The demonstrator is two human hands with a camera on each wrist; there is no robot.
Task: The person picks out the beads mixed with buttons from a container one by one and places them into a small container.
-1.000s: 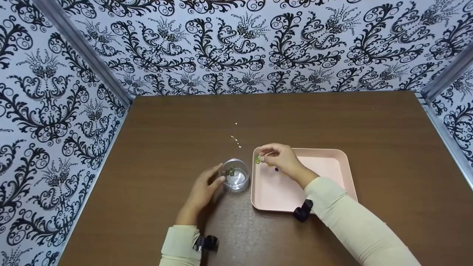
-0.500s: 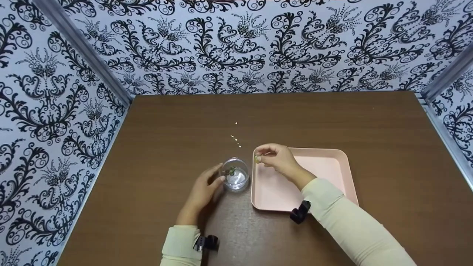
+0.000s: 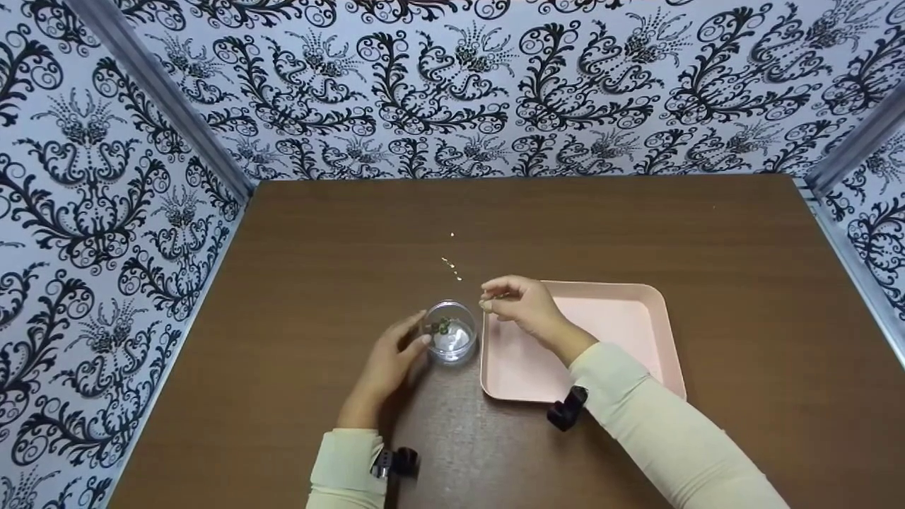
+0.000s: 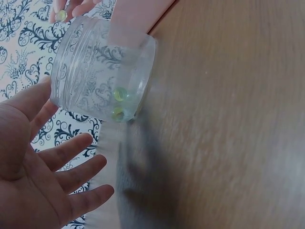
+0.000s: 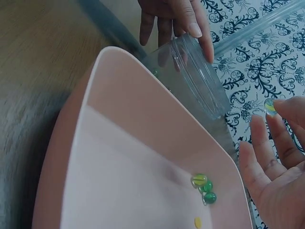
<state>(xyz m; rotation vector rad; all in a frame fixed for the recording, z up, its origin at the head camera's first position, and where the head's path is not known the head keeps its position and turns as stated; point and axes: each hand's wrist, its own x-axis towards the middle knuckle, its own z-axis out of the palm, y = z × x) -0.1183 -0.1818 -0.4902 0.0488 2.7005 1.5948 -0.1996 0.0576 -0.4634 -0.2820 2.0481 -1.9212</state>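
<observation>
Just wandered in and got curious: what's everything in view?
walls: three, black-and-white, around table
posts: two, grey, wall corners
table: one, brown, between walls
tray: one, pink, on table
jar: one, clear, left of tray
jar marbles: at least two, yellow-green, bottom
tray marbles: at least three, greenish, inside
held marble: one, yellowish, right hand
specks: several, pale, beyond jar
sleeves: two, cream, forearms
wrist cameras: two, black, wrists
left hand: one, at jar
right hand: one, over tray edge
</observation>
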